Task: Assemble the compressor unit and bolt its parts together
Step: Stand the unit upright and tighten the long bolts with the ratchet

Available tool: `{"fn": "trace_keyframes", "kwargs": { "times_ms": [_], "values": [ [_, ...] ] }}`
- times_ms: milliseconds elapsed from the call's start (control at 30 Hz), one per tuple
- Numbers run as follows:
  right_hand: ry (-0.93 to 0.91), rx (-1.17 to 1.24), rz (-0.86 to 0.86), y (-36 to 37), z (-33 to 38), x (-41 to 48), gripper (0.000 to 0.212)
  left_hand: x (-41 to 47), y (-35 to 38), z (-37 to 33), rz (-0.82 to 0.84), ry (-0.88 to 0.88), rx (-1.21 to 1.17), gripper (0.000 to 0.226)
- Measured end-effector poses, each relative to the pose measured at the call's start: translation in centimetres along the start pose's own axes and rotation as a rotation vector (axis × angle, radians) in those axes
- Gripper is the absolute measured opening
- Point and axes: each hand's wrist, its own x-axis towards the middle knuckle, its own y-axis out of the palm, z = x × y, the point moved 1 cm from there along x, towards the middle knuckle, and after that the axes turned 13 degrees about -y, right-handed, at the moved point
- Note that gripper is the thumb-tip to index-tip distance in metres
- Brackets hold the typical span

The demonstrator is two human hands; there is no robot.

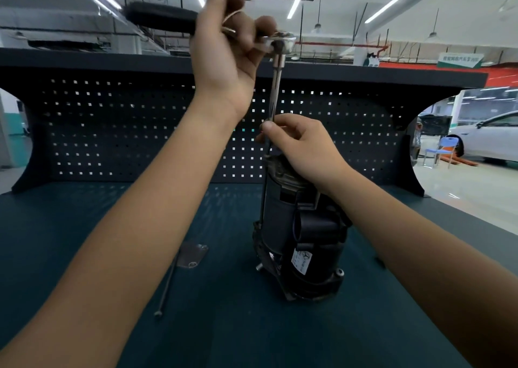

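Desk (238,325) holds upright compressor (297,227). L hand (224,48) grip clenched on ratchet (280,42), R hand (302,143) pinches extension (277,87): prob bolt-tightening step; next needs steady turn, shaft plumb

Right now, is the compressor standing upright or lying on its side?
Upright: the compressor stands on end on the workbench, its long axis vertical.

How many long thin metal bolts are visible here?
2. One long thin metal bolt lies loose on the dark teal bench left of the black compressor unit; the other runs down its left side below the right hand. Others may be hidden.
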Motion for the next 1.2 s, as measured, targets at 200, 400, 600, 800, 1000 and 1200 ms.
{"fn": "trace_keyframes", "kwargs": {
  "times_ms": [200,400,600,800,1000,1200],
  "values": [
    [-0.003,-0.009,0.071,0.4,-0.2,0.1,0.018,2.7,-1.0,-0.9,0.004,-0.428,-0.331,0.034],
    [-0.029,-0.094,-0.008,-0.2,-0.2,-0.1,0.024,2.3,-0.2,-0.2,-0.05,-0.314,-0.097,0.028],
    [-0.019,-0.165,-0.079,0.2,-0.3,0.3,0.025,0.0,0.1,0.7,-0.027,0.208,0.551,0.029],
    [-0.019,-0.121,-0.02,0.4,-0.1,0.1,0.021,1.7,0.0,0.1,-0.011,-0.268,-0.127,0.036],
    [-0.008,-0.011,0.033,0.7,0.0,0.2,0.017,3.0,0.4,0.5,0.03,-0.569,-0.25,0.032],
    [-0.03,-0.037,-0.05,0.2,-0.3,0.4,0.017,0.9,0.5,0.8,0.08,-0.219,0.137,0.032]
  ]
}}
